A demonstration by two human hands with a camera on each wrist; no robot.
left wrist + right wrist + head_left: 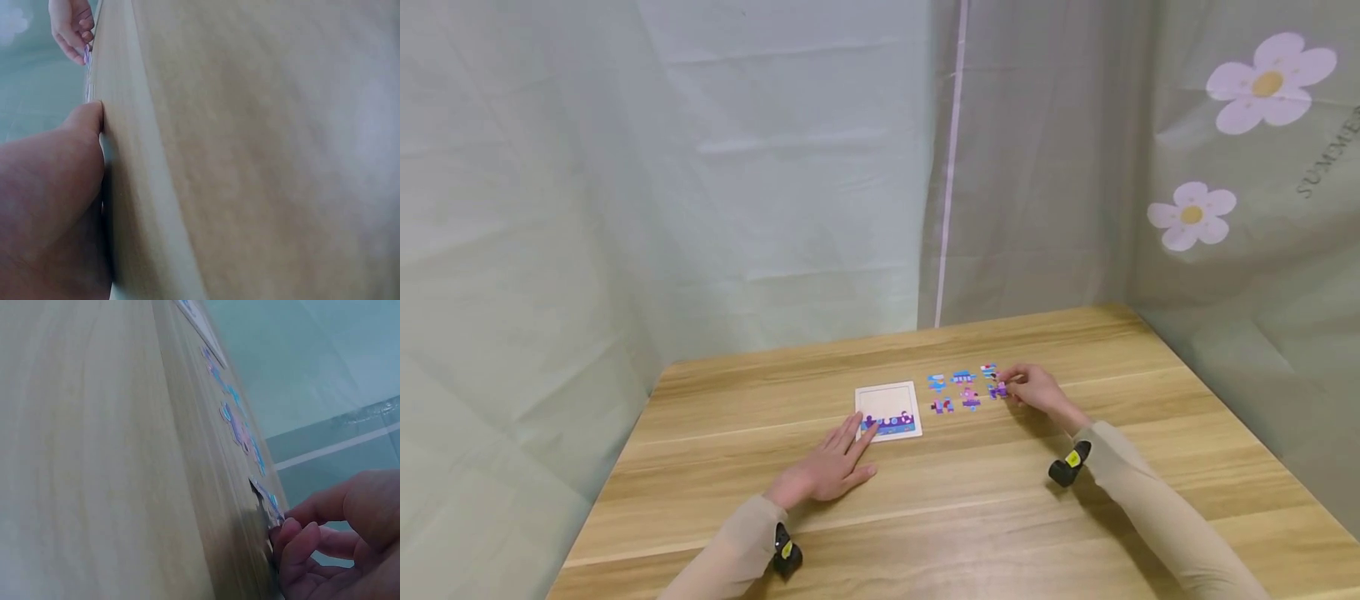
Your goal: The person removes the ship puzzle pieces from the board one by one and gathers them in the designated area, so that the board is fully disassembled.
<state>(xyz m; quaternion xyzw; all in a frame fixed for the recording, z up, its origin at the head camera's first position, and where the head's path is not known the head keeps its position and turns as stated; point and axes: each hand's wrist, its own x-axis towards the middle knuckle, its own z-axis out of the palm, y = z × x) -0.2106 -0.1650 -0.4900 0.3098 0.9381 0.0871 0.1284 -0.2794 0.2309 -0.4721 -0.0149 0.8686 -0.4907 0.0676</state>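
Observation:
A square white-rimmed puzzle board lies on the wooden table, with a purple and blue row of joined pieces along its near side. My left hand rests with outstretched fingers, its fingertips on the board's near left corner. Off to the right, my right hand pinches a purple jigsaw piece between thumb and fingers. In the right wrist view that piece is tilted, one edge raised from the tabletop. The left wrist view shows mostly the side of the left hand and thumb.
Several loose jigsaw pieces lie spread between the board and the right hand. Another piece is just beyond the pinched one. The wooden table meets hanging pale curtains at its back and sides.

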